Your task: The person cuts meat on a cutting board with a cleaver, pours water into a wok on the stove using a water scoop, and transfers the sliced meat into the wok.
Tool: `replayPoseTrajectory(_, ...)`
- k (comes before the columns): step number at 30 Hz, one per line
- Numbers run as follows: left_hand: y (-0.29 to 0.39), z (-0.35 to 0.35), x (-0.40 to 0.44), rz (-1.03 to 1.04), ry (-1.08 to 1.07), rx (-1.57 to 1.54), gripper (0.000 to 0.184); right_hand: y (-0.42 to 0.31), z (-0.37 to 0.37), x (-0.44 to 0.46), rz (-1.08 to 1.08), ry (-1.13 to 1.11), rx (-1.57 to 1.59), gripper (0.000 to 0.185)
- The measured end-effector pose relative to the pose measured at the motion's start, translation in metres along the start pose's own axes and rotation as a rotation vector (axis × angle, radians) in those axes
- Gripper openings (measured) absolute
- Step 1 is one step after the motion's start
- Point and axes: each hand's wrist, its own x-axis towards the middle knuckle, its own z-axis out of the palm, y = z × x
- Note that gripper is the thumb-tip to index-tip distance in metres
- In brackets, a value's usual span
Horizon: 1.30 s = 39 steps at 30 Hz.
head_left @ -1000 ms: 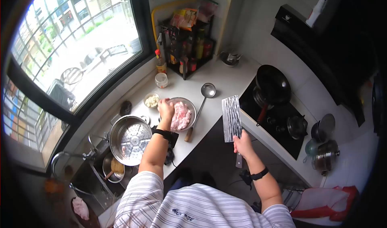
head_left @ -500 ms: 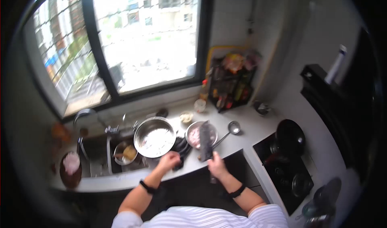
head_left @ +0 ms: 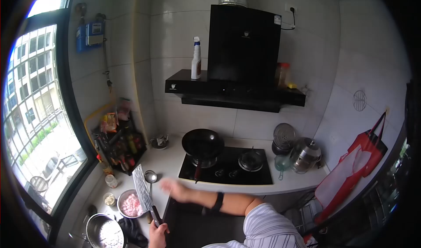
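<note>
My left hand [head_left: 158, 235] grips the black handle of a broad kitchen knife [head_left: 142, 189], its patterned blade pointing up and away over the counter. Beside the blade sits a metal bowl [head_left: 130, 204] of pink chopped meat, partly hidden by it. My right hand [head_left: 174, 191], slightly blurred, reaches across from the right with its fingers apart and nothing in it. Near that hand a metal ladle [head_left: 150, 176] lies on the counter. A black, crumpled item [head_left: 131, 230] is between the meat bowl and a large metal pot [head_left: 105, 232].
A black wok [head_left: 203, 143] sits on the gas stove [head_left: 226, 167] under a range hood [head_left: 243, 46]. A spice rack [head_left: 120, 145], a jar [head_left: 111, 181] and a small bowl [head_left: 109, 199] stand by the window. A kettle [head_left: 305, 156] is at the far right.
My view has swung right from the window and sink to the stove. The knife has passed from my right hand to my left, and my right hand is now free.
</note>
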Motion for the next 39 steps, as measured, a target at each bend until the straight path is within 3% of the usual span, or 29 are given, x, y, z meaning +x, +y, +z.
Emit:
replayPoseTrajectory(1, -0.002, -0.004, 0.006, 0.031, -0.079, 0.020, 0.006, 0.020, -0.063, 0.020, -0.166, 0.282, -0.381, 0.022)
replayPoseTrajectory(2, -0.001, -0.004, 0.008, -0.003, -0.065, 0.040, 0.007, -0.033, -0.128, 0.028, -0.189, 0.571, -0.724, 0.019)
replayPoseTrajectory(3, 0.002, -0.002, 0.009, -0.038, -0.052, 0.059, 0.008, -0.041, -0.184, 0.038, 0.039, 0.798, -0.902, 0.022)
replayPoseTrajectory(4, 0.007, 0.003, 0.007, -0.043, -0.047, 0.076, 0.007, -0.017, -0.253, 0.043, -0.029, 0.890, -1.238, 0.038)
replayPoseTrajectory(5, 0.011, 0.009, 0.008, -0.050, -0.040, 0.094, 0.007, -0.023, -0.300, 0.044, -0.040, 1.032, -1.398, 0.043)
replayPoseTrajectory(8, 0.022, 0.025, 0.013, -0.103, 0.052, 0.090, 0.005, -0.033, -0.384, 0.033, 0.153, 0.929, -1.597, 0.049)
replayPoseTrajectory(15, 0.045, 0.067, 0.014, 0.026, 0.253, -0.035, 0.006, -0.011, -0.422, 0.026, 0.070, 0.836, -1.599, 0.051)
replayPoseTrajectory(17, 0.048, 0.072, 0.011, 0.017, 0.299, -0.003, 0.006, -0.016, -0.427, 0.013, 0.023, 0.864, -1.576, 0.051)
replayPoseTrajectory(19, 0.048, 0.077, 0.006, 0.056, 0.344, -0.019, 0.005, -0.020, -0.436, -0.003, -0.019, 1.128, -1.541, 0.049)
replayPoseTrajectory(24, 0.037, 0.077, -0.001, 0.085, 0.413, -0.049, 0.006, -0.007, -0.448, -0.023, 0.080, 1.036, -1.619, 0.049)
replayPoseTrajectory(28, 0.018, 0.057, -0.011, 0.065, 0.451, -0.047, 0.007, -0.012, -0.422, -0.028, -0.133, 1.087, -1.457, 0.048)
replayPoseTrajectory(31, 0.007, 0.066, -0.027, 0.063, 0.578, -0.108, 0.011, 0.061, -0.351, -0.033, -0.252, 1.013, -1.048, 0.042)
replayPoseTrajectory(32, -0.012, 0.048, -0.030, 0.117, 0.502, -0.143, 0.008, 0.106, -0.321, -0.038, -0.158, 0.963, -0.709, 0.037)
replayPoseTrajectory(33, -0.023, 0.041, -0.033, 0.173, 0.434, -0.179, 0.016, 0.143, -0.288, -0.043, 0.019, 0.899, -0.357, 0.031)
replayPoseTrajectory(34, -0.035, 0.036, -0.040, 0.154, 0.571, -0.094, 0.009, 0.178, -0.246, -0.049, 0.200, 0.989, 0.011, 0.028)
replayPoseTrajectory(35, -0.038, 0.036, -0.050, 0.160, 0.573, -0.126, 0.009, 0.238, -0.221, -0.057, 0.528, 0.927, 0.278, 0.027)
replayPoseTrajectory(37, -0.040, 0.035, -0.071, 0.146, 0.594, -0.190, 0.010, 0.259, -0.180, -0.059, 0.584, 0.777, 0.137, 0.023)
replayPoseTrajectory(39, -0.039, 0.034, -0.094, 0.146, 0.669, -0.144, 0.012, 0.225, -0.164, -0.040, 0.211, 0.880, 0.109, 0.019)
